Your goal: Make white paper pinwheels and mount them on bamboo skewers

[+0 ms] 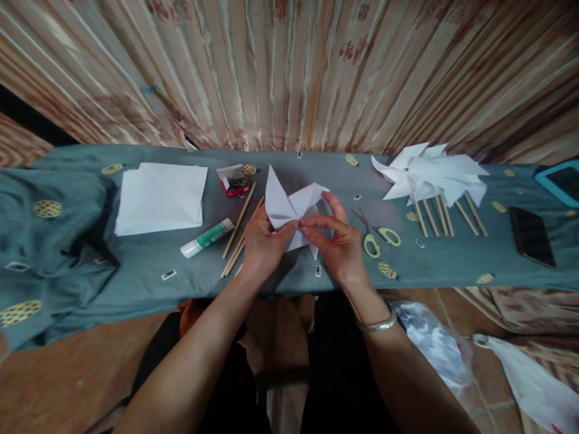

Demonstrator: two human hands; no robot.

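A white paper pinwheel (pixel 289 202) with curled blades is held up over the table. My left hand (pixel 266 241) is closed on it from the left, the thumb pressed near its centre. Closed in a pinch at that same centre is my right hand (pixel 337 238), its thumb and forefinger together and another finger against a blade. Whether a pin sits between the fingertips is too small to tell. Wooden sticks (pixel 239 223) lie just left of my left hand. Scissors (pixel 375 232) with yellow-green handles rest to the right of my right hand.
A stack of white paper (pixel 160 199), a glue stick (pixel 208 237) and a small red box of dark pins (pixel 233 181) lie on the left. Several finished pinwheels (pixel 434 172) on sticks overlap at the right, beside a dark phone (pixel 531 236) and a blue-edged device (pixel 561 182).
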